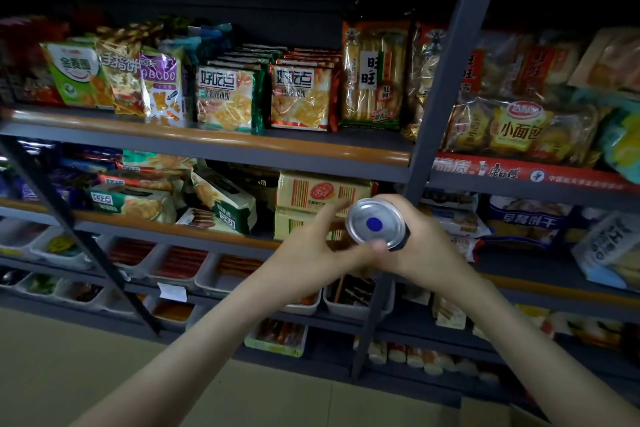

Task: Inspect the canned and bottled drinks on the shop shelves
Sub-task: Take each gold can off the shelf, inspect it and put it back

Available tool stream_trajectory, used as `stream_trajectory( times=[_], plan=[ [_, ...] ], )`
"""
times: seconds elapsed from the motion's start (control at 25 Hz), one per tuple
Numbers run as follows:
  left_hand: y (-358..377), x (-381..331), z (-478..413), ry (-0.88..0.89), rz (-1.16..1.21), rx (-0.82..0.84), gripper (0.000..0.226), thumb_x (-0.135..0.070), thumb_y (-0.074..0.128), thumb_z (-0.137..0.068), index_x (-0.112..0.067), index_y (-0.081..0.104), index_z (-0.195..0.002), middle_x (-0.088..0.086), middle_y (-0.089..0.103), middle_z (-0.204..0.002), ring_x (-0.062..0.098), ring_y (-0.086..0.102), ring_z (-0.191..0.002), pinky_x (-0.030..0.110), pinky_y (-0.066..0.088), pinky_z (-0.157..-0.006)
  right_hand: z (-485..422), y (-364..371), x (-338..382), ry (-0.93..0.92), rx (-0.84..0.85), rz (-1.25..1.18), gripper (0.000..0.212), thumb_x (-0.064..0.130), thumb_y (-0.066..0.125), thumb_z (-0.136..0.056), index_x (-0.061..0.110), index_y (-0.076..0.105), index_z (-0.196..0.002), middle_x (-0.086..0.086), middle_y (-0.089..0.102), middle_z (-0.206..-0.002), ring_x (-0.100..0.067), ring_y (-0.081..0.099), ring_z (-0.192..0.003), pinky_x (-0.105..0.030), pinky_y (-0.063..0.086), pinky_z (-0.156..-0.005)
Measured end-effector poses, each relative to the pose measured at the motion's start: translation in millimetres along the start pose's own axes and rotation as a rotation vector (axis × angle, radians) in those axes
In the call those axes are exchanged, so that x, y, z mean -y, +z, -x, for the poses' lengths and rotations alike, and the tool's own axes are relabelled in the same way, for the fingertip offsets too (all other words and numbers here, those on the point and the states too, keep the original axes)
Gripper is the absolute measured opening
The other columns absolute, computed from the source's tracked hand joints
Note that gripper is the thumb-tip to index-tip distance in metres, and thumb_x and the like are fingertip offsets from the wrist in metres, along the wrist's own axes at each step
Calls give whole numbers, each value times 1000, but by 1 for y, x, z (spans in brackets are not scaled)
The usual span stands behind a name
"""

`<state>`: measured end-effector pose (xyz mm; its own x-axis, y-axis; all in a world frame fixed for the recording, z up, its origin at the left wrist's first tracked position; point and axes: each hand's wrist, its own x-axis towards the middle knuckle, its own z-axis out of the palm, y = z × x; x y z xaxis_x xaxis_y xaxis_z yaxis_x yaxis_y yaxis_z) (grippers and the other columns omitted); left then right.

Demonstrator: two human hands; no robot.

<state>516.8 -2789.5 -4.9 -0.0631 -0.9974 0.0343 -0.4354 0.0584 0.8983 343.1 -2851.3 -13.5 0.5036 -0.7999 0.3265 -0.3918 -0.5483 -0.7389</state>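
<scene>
A drinks can (376, 224) is held in front of the shelves, its silver end with a blue dot turned toward me. My right hand (426, 246) grips the can from the right and behind, fingers curled round its body. My left hand (311, 253) is on the can's left side, with the thumb at the lower rim and the index finger stretched up past the rim. The can's side and label are hidden.
Dark metal shelves (207, 139) with orange edge strips hold snack bags, biscuit packs and bread. Lower shelves carry white trays (180, 267) of small packets. A shelf upright (440, 87) runs just behind the can. Beige floor (52, 357) lies at the lower left.
</scene>
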Motion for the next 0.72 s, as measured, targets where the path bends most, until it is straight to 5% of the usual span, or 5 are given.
stream_trajectory(
  times=[0.08,0.2,0.28,0.56,0.72],
  plan=[
    [2,-2,-14,59,13,13,52,-51,75,-76,-40,52,-121,-20,64,-107,-9,59,-96,9,45,-77,-4,-2,5,12,7,-21,62,40,82,-66,44,41,-112,27,63,-101,10,58,-95,-10,47,-75],
    [1,-1,-30,0,354,87,45,-37,80,-75,-28,61,-115,-4,70,-105,10,67,-96,26,54,-82,-8,-7,7,63,4,-63,78,36,87,-60,41,32,-116,27,61,-101,7,59,-96,-11,47,-75],
    [3,-3,-35,-65,544,117,55,-41,79,-73,-20,60,-120,8,70,-111,24,68,-100,38,57,-83,-10,-12,6,97,55,-75,85,39,89,-56,50,26,-113,24,57,-108,4,58,-98,-12,48,-77],
    [2,-10,-50,-336,1032,136,61,-60,53,-80,-16,56,-122,17,72,-94,29,72,-71,32,59,-55,0,-25,-3,-12,25,-263,79,36,82,-64,47,38,-129,23,48,-129,-5,50,-123,-29,49,-94],
    [-3,-11,-54,-405,860,281,71,-69,35,-88,-12,58,-123,20,72,-99,28,73,-82,34,59,-61,-4,-17,6,-65,-142,-230,62,41,74,-68,48,46,-123,30,51,-118,-2,54,-115,-21,51,-85]
  ],
)
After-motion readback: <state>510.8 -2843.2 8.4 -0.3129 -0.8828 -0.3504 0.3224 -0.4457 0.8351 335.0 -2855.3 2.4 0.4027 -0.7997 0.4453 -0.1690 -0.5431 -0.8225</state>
